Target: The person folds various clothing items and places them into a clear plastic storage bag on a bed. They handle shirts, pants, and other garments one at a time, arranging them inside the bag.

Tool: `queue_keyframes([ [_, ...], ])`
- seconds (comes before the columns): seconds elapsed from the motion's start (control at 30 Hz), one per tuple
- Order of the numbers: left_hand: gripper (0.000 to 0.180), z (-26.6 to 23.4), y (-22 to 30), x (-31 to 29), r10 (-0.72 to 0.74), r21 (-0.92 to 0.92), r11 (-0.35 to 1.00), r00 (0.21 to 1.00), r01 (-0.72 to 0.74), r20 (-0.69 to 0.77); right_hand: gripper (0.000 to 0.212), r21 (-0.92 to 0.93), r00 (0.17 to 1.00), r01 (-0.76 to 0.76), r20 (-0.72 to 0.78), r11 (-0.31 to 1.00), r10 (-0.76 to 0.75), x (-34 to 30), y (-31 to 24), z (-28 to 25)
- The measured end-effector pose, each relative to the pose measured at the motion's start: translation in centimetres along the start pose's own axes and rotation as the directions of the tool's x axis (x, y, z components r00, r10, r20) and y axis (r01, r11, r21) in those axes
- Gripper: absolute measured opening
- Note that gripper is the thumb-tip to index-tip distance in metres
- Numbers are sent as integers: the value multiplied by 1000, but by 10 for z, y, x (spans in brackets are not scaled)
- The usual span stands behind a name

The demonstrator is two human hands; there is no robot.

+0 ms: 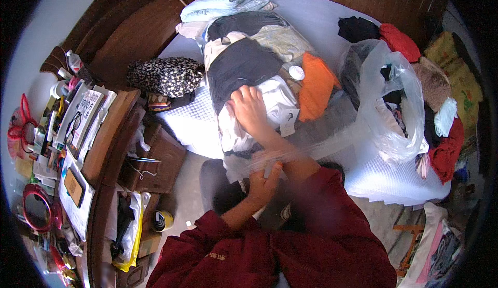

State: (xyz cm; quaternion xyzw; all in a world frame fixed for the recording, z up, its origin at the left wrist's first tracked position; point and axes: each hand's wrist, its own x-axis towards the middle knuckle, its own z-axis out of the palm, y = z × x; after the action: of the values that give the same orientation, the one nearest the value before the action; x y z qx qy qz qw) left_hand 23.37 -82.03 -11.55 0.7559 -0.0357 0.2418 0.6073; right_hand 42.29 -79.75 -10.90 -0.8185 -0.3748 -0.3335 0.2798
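A large clear plastic bag (332, 127) lies on the bed, full of folded clothes: a dark grey garment (244, 62), an orange garment (314, 88) and a white garment (277, 93) with a paper tag (289, 122). My right hand (250, 109) reaches inside and presses on the white garment, fingers laid over the cloth. Below it, close to my right forearm, my left hand (264, 184) is closed on the near edge of the plastic. Thin plastic blurs part of that grip. A round white object (296, 73) rests beside the orange garment.
Another open clear plastic bag (410, 106) with clothes stands on the right of the bed, beside a red garment (399, 41). Left of the clothes lies a black-and-white patterned garment (166, 78). A cluttered wooden desk (111, 137) runs along the left, with an open drawer (161, 158).
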Motion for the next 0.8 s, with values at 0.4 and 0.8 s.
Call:
queue_keyframes([
  [0.4,99,-5,-25,76,-84,887,427,984,176,-155,40,-246,992,-103,-94,964,81,-23,50,-61],
  [0.8,95,-5,-61,65,10,872,462,982,161,-187,49,-124,985,-173,-29,977,171,-80,46,-84],
])
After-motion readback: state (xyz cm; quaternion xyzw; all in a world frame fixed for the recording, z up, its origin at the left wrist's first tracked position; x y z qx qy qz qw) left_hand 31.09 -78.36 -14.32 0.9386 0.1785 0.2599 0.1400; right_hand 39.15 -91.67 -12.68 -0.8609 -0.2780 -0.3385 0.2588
